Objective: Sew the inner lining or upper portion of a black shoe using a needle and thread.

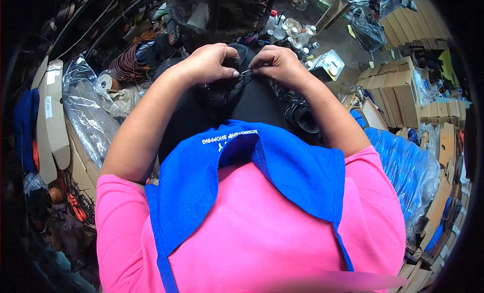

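Over my dark-clothed lap, my two hands are close together with curled fingers. My right hand (277, 65) pinches a thin, shiny, needle-like piece (245, 72) that points toward my left thumb. Beneath them rests a black item (225, 90), too dark against my trousers to tell its kind. My left hand (214, 63) bends its fingers over the far side of this item, with the thumb close to the thin piece's tip. What the left fingers grip is hidden.
White-capped bottles (295, 32) and an open tin (330, 66) stand beyond my right hand. Cardboard boxes (388, 89) and a blue plastic-wrapped bundle (403, 164) lie on the right. Clear plastic (83, 109), cardboard pieces (53, 121) and coiled brown cord (126, 63) crowd the left.
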A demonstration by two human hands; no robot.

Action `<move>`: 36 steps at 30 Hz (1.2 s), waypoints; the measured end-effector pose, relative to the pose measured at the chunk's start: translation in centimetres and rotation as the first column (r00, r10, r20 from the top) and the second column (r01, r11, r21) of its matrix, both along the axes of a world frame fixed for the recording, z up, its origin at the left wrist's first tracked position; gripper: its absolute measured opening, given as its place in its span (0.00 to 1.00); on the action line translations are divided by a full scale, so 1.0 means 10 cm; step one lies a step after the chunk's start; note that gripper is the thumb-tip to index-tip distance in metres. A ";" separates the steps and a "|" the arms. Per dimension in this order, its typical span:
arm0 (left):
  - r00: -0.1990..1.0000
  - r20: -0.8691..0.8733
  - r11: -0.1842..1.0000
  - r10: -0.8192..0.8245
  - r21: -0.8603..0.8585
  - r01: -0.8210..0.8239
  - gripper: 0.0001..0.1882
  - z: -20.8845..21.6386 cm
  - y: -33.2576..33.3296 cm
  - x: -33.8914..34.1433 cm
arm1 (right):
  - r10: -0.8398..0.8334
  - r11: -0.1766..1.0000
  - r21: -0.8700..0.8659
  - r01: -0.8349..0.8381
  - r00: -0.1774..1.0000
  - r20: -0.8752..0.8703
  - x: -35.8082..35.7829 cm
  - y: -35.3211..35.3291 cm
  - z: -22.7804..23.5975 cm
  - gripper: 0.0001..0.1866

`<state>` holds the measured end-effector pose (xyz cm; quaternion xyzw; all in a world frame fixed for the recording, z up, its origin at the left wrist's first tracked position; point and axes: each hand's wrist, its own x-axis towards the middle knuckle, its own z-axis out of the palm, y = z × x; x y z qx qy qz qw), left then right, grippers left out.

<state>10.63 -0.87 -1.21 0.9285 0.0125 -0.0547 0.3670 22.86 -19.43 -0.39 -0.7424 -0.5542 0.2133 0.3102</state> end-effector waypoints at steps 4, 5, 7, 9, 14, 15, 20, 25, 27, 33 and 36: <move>0.988 -0.153 0.967 -0.037 -0.254 -0.003 0.13 -0.09 0.05 0.06 | 0.016 0.999 0.028 -0.016 1.000 0.001 0.03 -0.01 -0.13 0.06; 0.983 -0.163 0.925 -0.080 -0.381 0.012 0.11 -0.10 0.05 0.06 | 0.047 0.997 0.068 -0.047 0.999 0.002 0.03 -0.02 -0.15 0.05; 0.972 -0.223 0.896 -0.073 -0.443 -0.034 0.11 -0.11 0.06 0.07 | 0.041 0.997 0.064 -0.037 0.998 -0.053 0.02 -0.02 -0.19 0.05; 0.961 -0.266 0.853 -0.072 -0.516 -0.079 0.11 -0.13 0.08 0.05 | 0.044 0.995 0.090 -0.034 0.993 -0.107 0.01 -0.03 -0.20 0.06; 0.979 -0.184 0.874 -0.090 -0.485 -0.011 0.14 -0.20 0.11 0.04 | 0.014 0.998 0.056 -0.012 0.999 -0.035 0.03 -0.09 -0.19 0.06; 0.979 -0.183 0.874 -0.090 -0.485 -0.010 0.14 -0.21 0.12 0.04 | 0.014 0.998 0.056 -0.013 0.999 -0.034 0.04 -0.09 -0.18 0.06; 0.955 -0.275 0.789 -0.112 -0.608 -0.083 0.14 -0.21 0.11 0.04 | 0.058 0.996 0.076 -0.057 0.998 -0.012 0.00 -0.07 -0.20 0.06; 0.957 -0.242 0.809 -0.162 -0.588 -0.012 0.18 -0.19 0.15 0.01 | -0.038 0.991 0.124 0.055 0.991 -0.131 -0.16 -0.09 -0.29 0.08; 0.955 -0.230 0.805 -0.189 -0.594 0.016 0.19 -0.18 0.15 0.01 | -0.063 0.984 0.164 0.064 0.998 -0.015 -0.22 -0.12 -0.29 0.09; 0.934 -0.286 0.826 -0.214 -0.564 0.017 0.21 -0.11 0.14 0.03 | 0.046 0.995 0.063 -0.075 0.926 0.373 -0.29 -0.12 -0.04 0.10; 0.913 -0.328 0.858 -0.241 -0.511 0.043 0.23 -0.08 0.15 0.07 | 0.180 0.984 -0.089 -0.157 0.822 0.540 -0.35 -0.05 0.13 0.09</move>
